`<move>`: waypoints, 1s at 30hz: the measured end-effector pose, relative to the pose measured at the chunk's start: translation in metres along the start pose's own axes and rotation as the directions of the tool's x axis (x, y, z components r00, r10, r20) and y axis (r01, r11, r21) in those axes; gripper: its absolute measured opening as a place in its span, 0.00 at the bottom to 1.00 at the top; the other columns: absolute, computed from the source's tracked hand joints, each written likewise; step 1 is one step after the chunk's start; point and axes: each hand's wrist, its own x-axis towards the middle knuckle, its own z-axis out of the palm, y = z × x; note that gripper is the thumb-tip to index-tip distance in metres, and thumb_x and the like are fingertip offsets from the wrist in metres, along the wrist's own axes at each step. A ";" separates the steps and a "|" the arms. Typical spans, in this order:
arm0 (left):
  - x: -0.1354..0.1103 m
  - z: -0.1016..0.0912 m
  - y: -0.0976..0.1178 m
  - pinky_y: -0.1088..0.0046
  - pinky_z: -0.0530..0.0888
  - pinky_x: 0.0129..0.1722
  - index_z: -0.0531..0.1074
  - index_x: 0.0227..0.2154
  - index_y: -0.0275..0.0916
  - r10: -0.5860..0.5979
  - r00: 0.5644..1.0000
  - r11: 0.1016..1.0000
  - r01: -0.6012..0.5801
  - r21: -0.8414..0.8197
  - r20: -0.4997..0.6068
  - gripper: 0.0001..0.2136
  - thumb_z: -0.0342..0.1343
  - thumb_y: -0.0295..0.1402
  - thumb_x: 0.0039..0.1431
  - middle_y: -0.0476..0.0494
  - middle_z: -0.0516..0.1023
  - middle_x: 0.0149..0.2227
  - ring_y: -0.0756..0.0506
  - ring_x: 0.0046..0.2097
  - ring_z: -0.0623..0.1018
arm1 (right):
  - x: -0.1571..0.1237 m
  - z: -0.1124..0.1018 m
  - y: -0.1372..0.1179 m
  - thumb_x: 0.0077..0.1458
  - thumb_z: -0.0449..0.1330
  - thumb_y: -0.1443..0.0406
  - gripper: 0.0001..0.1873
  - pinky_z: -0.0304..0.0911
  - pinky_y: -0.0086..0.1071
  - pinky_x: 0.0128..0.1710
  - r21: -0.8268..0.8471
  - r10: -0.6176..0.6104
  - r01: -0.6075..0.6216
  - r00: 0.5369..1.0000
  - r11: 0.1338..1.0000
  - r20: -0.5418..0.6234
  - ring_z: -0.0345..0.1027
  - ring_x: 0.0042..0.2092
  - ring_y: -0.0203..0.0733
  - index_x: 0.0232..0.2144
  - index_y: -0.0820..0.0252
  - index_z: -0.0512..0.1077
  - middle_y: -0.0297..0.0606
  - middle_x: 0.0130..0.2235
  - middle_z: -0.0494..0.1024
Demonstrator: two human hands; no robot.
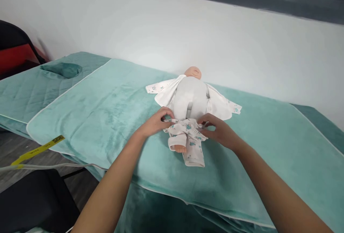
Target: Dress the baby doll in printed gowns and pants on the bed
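Observation:
A baby doll (190, 97) lies on its back on a teal towel (107, 111), head toward the wall. An open white printed top (163, 91) is spread under its body. White printed trousers (189, 141) sit bunched around its legs, one foot showing at the left leg opening. My left hand (156, 122) pinches the trousers' waistband on the doll's left side. My right hand (219, 129) grips the waistband on the other side. Both hands are closed on the fabric.
The towel covers a teal quilted massage table (24, 90) with a face hole (61, 70) at the far left. A white wall runs behind. A yellow tape strip (37, 150) lies on the floor at left, next to a dark seat (32, 197).

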 end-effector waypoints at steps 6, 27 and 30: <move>-0.002 0.008 -0.003 0.64 0.67 0.56 0.68 0.28 0.40 0.041 0.991 0.998 -0.046 -0.038 -0.126 0.07 0.57 0.35 0.57 0.39 0.70 0.58 0.42 0.58 0.70 | -0.023 0.012 -0.008 0.56 0.62 0.53 0.10 0.67 0.44 0.46 -0.217 -0.120 0.107 0.992 0.970 -0.047 0.66 0.48 0.50 0.34 0.51 0.75 0.43 0.46 0.72; 0.117 0.015 0.007 0.71 0.63 0.34 0.60 0.29 0.42 -0.056 0.916 0.983 0.120 0.139 -0.396 0.08 0.53 0.34 0.62 0.54 0.66 0.23 0.48 0.30 0.68 | 0.093 -0.028 0.050 0.55 0.58 0.53 0.12 0.62 0.37 0.36 -0.174 0.094 -0.218 0.840 0.960 -0.534 0.66 0.33 0.42 0.30 0.53 0.72 0.33 0.28 0.74; 0.125 0.024 -0.002 0.72 0.61 0.32 0.62 0.30 0.42 -0.090 0.889 0.987 0.140 0.079 -0.449 0.08 0.53 0.37 0.62 0.55 0.63 0.22 0.49 0.28 0.66 | 0.112 -0.025 0.067 0.52 0.60 0.52 0.12 0.57 0.33 0.29 0.081 0.225 -0.217 0.801 0.973 -0.554 0.60 0.27 0.39 0.29 0.53 0.69 0.29 0.22 0.66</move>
